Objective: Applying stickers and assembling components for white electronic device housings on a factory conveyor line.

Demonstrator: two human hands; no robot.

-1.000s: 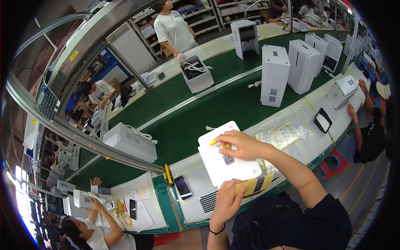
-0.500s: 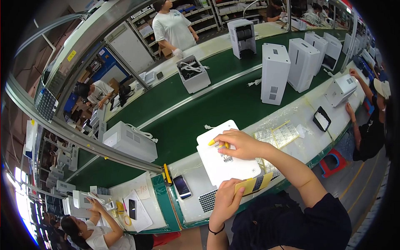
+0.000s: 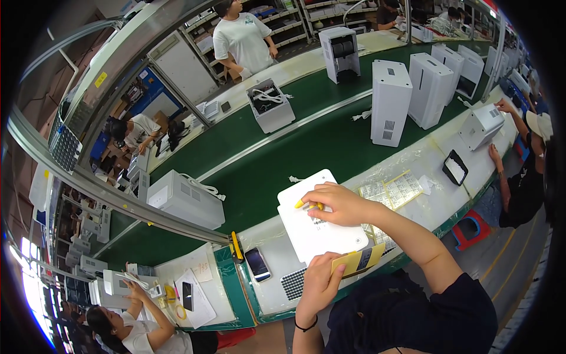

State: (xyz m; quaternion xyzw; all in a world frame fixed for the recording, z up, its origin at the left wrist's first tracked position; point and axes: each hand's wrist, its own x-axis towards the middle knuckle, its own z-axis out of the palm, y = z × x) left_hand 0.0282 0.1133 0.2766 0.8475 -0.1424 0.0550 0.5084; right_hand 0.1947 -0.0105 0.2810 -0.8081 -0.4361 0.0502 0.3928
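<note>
A white flat panel [image 3: 312, 233] lies on the workbench in front of me. My right hand [image 3: 336, 203] rests on its upper part, pinching a small yellow tool [image 3: 308, 205] against the surface. At the panel's near edge, my left hand [image 3: 321, 283] holds a yellow backing sheet with a dark label [image 3: 358, 259] on it.
A phone [image 3: 257, 264], a yellow-handled cutter [image 3: 236, 246] and a perforated grille [image 3: 293, 284] lie left of the panel. Label sheets [image 3: 392, 190] sit to the right. White appliance housings [image 3: 390, 101] stand on the green conveyor [image 3: 265, 177]. Other people work alongside and across.
My right hand has slid slightly leftward and down across the panel with the yellow tool. The white units on the conveyor have shifted a little. My left hand stays put.
</note>
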